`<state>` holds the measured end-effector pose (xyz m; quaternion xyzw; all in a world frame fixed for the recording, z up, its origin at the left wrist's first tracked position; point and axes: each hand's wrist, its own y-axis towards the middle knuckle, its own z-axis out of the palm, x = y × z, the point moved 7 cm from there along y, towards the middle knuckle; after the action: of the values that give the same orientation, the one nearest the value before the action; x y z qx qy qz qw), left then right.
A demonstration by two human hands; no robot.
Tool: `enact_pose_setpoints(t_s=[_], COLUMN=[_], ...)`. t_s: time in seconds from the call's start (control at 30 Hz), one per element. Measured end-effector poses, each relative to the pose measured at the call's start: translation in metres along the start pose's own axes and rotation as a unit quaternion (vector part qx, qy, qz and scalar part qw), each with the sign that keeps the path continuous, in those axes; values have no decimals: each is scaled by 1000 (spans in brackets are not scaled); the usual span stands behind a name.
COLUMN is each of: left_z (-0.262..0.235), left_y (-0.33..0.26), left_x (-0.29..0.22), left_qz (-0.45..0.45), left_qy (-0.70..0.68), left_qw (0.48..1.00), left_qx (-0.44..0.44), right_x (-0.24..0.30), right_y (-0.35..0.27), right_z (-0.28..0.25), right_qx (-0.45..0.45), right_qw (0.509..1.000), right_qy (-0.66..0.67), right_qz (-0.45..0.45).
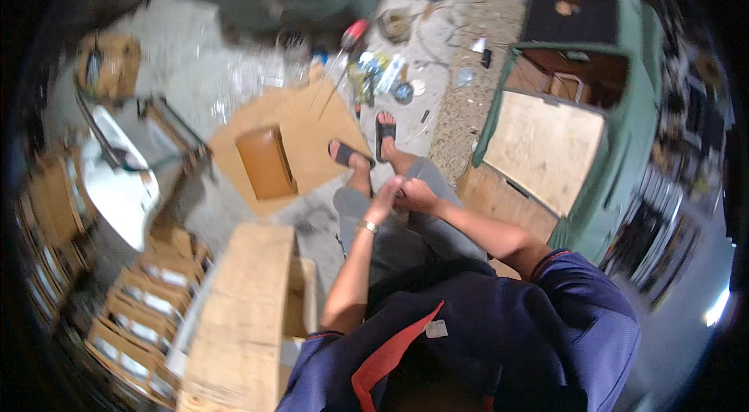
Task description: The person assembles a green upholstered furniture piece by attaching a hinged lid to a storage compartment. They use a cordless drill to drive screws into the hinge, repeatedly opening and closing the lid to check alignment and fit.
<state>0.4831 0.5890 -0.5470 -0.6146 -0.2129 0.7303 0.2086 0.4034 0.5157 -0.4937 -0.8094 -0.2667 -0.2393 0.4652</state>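
My left hand (382, 201) and my right hand (419, 195) meet above my knees, touching each other. Motion smears the left fingers, which lie up against the right hand. The right fingers are curled closed, and whatever is in them, if anything, is hidden. Ahead of my feet, a brown padded cushion (264, 164) lies on a flat cardboard sheet (324, 139). Past the sheet, a red-handled tool with a long thin shaft (353, 34), like a screwdriver, stands out among small items. Both hands are apart from all of these.
To my right stands a green-covered case (633, 139) with a pale wooden panel (544, 143) and an open compartment. A wooden box (242, 310) is close on my left, near stacked cardboard packs (136, 322) and a white curved panel (117, 178). Clear plastic bags (382, 72) litter the floor ahead.
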Motion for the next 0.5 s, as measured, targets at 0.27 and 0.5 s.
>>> enact_pose_setpoints(t_s=[0.27, 0.5], left_z=[109, 217], left_y=[-9, 6], left_x=[-185, -272], left_qz=[-35, 10], left_qy=[-77, 84], left_qw=[977, 954], left_qx=[194, 286], right_x=[13, -22], right_y=[-177, -267], right_z=[-133, -170], right_qx=[-409, -583], right_qw=[872, 726], right_qy=[232, 352], right_qz=[136, 98])
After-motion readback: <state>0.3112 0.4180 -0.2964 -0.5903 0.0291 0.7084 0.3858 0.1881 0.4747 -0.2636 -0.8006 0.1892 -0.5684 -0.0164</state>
